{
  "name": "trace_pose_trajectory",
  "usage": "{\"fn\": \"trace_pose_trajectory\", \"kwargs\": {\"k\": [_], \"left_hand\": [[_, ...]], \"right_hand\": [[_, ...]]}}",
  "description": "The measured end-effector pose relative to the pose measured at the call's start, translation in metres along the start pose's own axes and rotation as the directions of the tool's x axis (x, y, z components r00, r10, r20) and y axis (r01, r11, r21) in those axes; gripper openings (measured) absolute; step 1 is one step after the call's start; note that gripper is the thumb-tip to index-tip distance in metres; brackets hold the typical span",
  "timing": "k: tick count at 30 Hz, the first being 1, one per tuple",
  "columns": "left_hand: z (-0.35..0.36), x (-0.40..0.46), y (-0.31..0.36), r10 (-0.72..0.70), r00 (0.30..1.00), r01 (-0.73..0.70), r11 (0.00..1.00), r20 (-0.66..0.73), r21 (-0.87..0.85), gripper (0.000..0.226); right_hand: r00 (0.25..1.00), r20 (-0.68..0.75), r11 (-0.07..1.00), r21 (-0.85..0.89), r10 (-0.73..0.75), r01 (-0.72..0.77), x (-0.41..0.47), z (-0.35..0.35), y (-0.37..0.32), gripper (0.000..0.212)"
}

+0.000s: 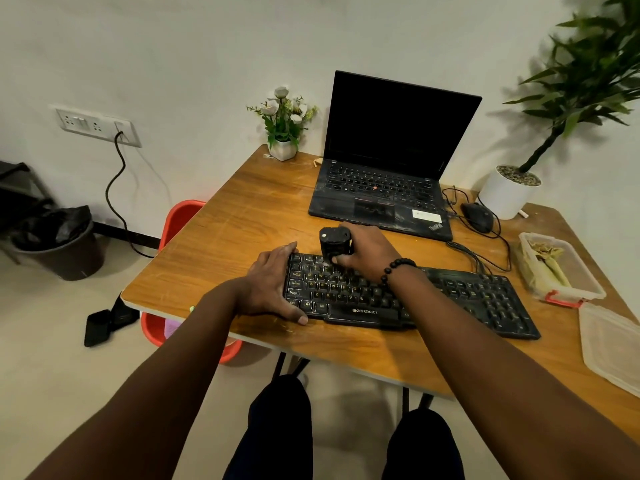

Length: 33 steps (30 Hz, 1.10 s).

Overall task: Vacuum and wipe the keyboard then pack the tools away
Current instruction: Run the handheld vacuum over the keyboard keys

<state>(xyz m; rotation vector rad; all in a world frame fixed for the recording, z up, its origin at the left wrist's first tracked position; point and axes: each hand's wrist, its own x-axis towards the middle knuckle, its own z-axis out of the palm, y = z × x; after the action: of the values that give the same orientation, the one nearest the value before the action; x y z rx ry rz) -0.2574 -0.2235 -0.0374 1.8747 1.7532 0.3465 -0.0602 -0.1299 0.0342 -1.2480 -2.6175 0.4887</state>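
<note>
1. The job looks like it is in its first part, the vacuuming. The right hand (367, 252) holds a small black vacuum (333, 244) standing up on the top rows of keys of the black keyboard (408, 299).

2. The fingers of the right hand are curled round the vacuum, so it is gripping it. The bottom tip of the vacuum is hidden behind the fingers, so I cannot tell if it really touches the keys.

3. The left hand (268, 284) lies on the left end of the keyboard. Its fingers reach over the far corner and its thumb rests on the table (242, 216) at the near edge. It seems to be keeping the keyboard from sliding. The fingers look fairly straight, pressing and not squeezing.

4. The keyboard is under both hands. The long part with the number keys sticks out past the right arm, and no hand touches it.

5. I think most of the job is left. The keys still look dusty. The part out past the right arm needs vacuuming too.

6. Wiping has not begun, I think. No hand holds a cloth.

7. Packing away comes last. A see-through box (561, 268) sits past the right arm, well away from both hands, with its lid (609, 344) beside it.
</note>
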Motion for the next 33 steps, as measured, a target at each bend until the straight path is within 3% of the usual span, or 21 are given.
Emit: {"fn": "trace_pose_trajectory", "kwargs": {"k": [2,6,9,14,18,21,26,29,33], "left_hand": [[0.001,0.0,-0.001,0.0,1.0,0.0,1.0,-0.008,0.0,0.156],[0.0,0.0,0.0,-0.001,1.0,0.002,1.0,0.008,-0.015,0.155],[0.0,0.0,0.001,-0.002,1.0,0.002,1.0,0.006,-0.017,0.155],[-0.001,0.0,0.001,-0.003,1.0,0.003,1.0,0.01,-0.018,0.155],[0.0,-0.001,0.001,0.0,1.0,0.0,1.0,0.002,-0.024,0.155],[0.001,0.0,-0.001,-0.004,1.0,0.004,1.0,-0.001,-0.026,0.156],[0.002,0.0,-0.001,-0.012,1.0,0.011,0.999,-0.01,-0.039,0.156],[0.001,0.0,-0.001,-0.01,1.0,0.01,0.999,-0.007,-0.044,0.155],[-0.001,-0.002,0.001,-0.013,1.0,0.013,0.999,0.001,-0.052,0.155]], "right_hand": [[0.999,-0.025,0.998,-0.053,-0.024,0.023,0.003,-0.001,-0.003,0.04],[0.999,0.005,0.999,0.019,-0.046,0.046,0.004,0.004,-0.006,0.039],[0.999,-0.038,0.995,-0.097,-0.003,-0.001,0.007,0.002,-0.002,0.041],[1.0,-0.019,0.998,0.056,-0.024,0.025,0.004,0.003,-0.002,0.046],[0.999,-0.041,0.999,-0.037,-0.007,0.006,0.006,0.002,-0.004,0.042],[0.999,-0.033,0.999,0.042,-0.027,0.028,0.007,0.002,-0.006,0.04],[0.998,-0.057,1.0,-0.026,-0.003,0.002,0.009,0.006,-0.008,0.044],[0.998,-0.039,0.997,0.061,-0.04,0.042,0.01,0.007,-0.008,0.04],[0.999,-0.049,0.999,-0.035,0.001,-0.003,0.009,0.004,0.0,0.044]]}}
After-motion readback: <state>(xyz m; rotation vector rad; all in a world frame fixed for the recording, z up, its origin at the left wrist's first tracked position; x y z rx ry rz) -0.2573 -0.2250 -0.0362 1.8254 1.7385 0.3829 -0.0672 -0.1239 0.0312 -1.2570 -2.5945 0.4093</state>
